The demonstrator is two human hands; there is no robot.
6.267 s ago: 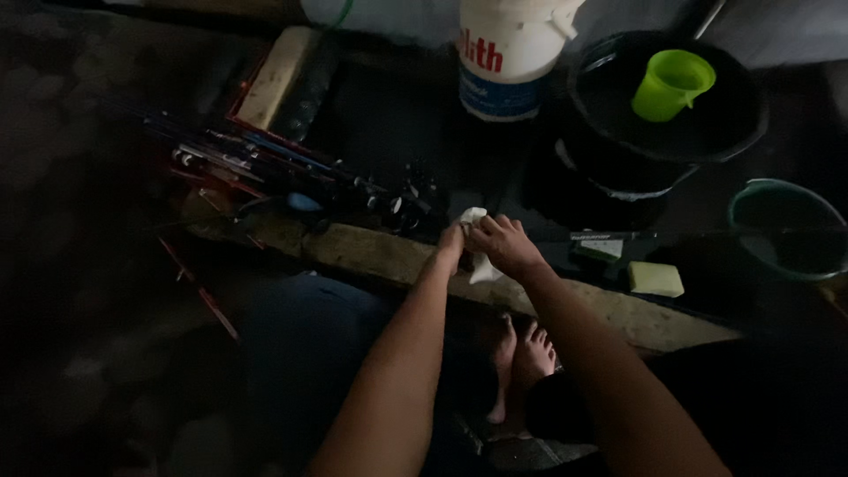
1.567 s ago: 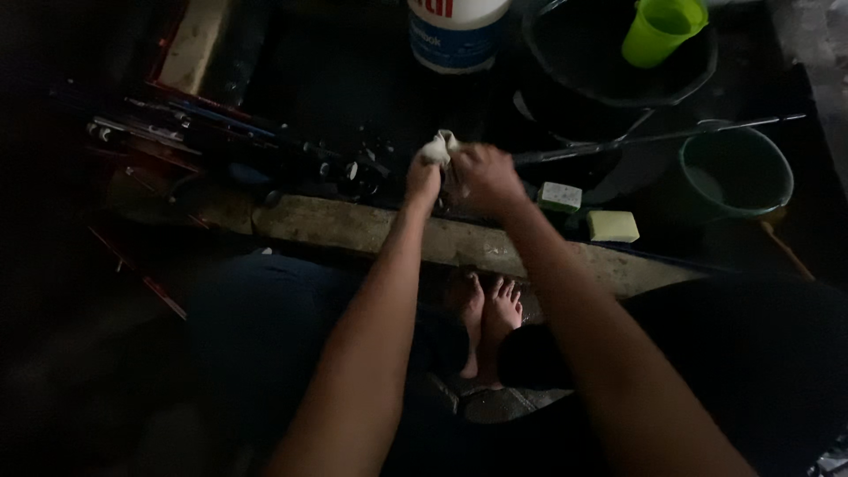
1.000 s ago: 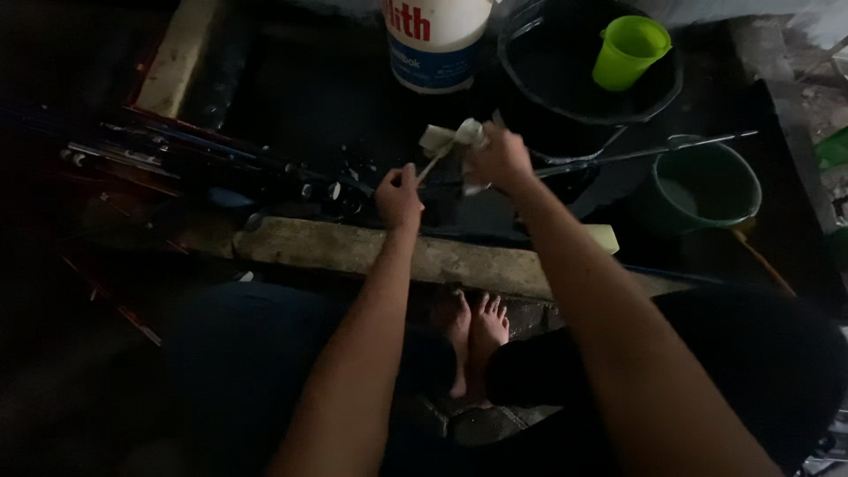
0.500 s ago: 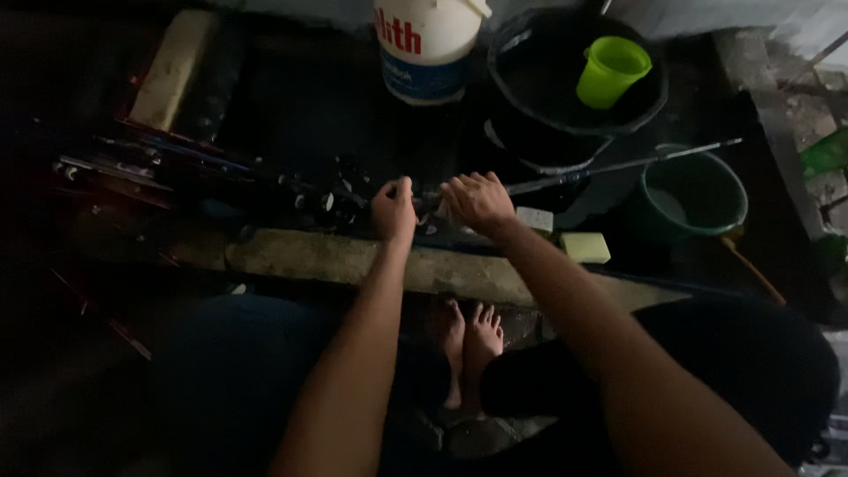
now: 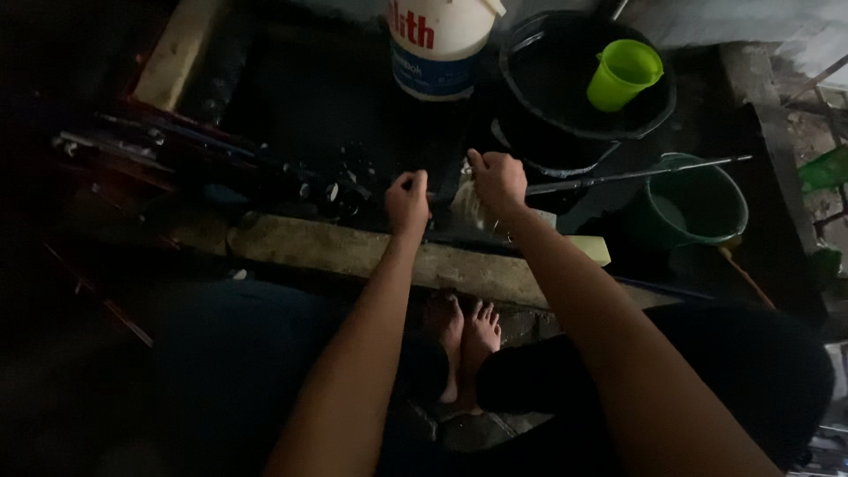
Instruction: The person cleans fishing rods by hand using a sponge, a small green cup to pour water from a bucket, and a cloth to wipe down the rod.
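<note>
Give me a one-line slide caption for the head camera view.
Both hands, left and right, grip a thin rod with a pale rag beside buckets.

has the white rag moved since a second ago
Yes. The white rag was raised near the black tub; now it's lower, close to the concrete slab, under the right hand.

Both arms reach forward, left hand (image 5: pixel 407 201) fisted, right hand (image 5: pixel 497 181) curled closed just beside it.

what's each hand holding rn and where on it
Both hold one thin dark rod: left hand closed on its near end, right hand beside it, pressing a pale cloth around the shaft.
</note>
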